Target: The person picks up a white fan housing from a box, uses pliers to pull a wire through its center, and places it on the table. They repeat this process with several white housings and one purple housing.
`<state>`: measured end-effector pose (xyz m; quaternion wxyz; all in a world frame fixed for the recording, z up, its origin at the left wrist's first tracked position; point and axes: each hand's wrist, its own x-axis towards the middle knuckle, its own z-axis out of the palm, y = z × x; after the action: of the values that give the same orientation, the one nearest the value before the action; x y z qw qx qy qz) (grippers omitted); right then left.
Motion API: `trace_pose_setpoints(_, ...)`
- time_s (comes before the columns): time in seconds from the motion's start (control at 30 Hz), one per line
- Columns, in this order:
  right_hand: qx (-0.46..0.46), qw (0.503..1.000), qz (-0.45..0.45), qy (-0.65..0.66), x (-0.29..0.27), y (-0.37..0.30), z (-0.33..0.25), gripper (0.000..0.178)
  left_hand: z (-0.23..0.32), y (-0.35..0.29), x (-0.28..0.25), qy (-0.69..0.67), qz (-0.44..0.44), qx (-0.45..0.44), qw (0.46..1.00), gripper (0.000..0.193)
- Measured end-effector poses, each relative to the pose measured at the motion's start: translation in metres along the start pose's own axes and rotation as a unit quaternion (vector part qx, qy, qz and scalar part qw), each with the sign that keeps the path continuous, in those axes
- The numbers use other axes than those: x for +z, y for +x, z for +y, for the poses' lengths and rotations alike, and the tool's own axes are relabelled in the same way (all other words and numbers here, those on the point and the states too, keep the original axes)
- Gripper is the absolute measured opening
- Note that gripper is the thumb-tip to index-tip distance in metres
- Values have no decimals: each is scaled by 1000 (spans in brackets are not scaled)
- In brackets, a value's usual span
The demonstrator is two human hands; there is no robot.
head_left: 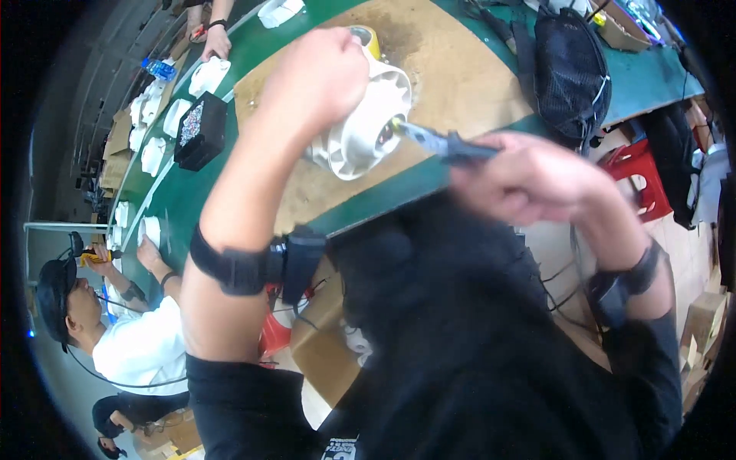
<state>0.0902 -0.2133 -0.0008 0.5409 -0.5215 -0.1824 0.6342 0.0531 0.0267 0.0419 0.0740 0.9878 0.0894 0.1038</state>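
Note:
A white round plastic housing [360,130] with ribs around its rim is held tilted over the brown board on the bench. My left hand [330,73] is closed on its upper left side; the fingertips are hidden. In my right hand [529,176], smeared by motion, is a pair of pliers [429,140] with dark handles. Their jaws point left and reach the opening at the housing's centre, by a small yellowish bit [395,123]. Whether the jaws grip that bit I cannot tell. A yellow tape roll [369,40] sits just behind the housing.
The brown board [475,69] covers part of the green bench. A black mesh bag [571,73] lies at right. Left stands a black box of small metal parts [201,130], near several white housings [153,156]. Co-workers work along the left side. A red stool [640,180] stands right.

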Motion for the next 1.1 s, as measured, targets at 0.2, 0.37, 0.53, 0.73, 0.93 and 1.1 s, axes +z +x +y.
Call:
trace_pose_setpoints(0.2,-210,561,341,-725,62,3,34,15,10,16,0,24,-34,-28,999,37)
trace_pose_setpoints(0.37,-164,737,304,-581,57,1,23,13,-1,16,-6,39,-13,-14,999,36)
trace_pose_setpoints(0.53,-118,892,222,-376,48,-2,22,11,4,7,-8,3,-3,0,1000,38)
trace_pose_setpoints(0.73,-50,700,249,-667,83,-52,30,15,-30,18,-15,-16,-20,3,1000,40)
trace_pose_setpoints(0.93,-52,956,198,-208,55,-54,14,19,-28,11,-21,13,-32,17,999,40)
trace_pose_setpoints(1.1,-66,990,110,-60,73,-7,13,27,-37,10,-21,-89,-58,-12,994,40)
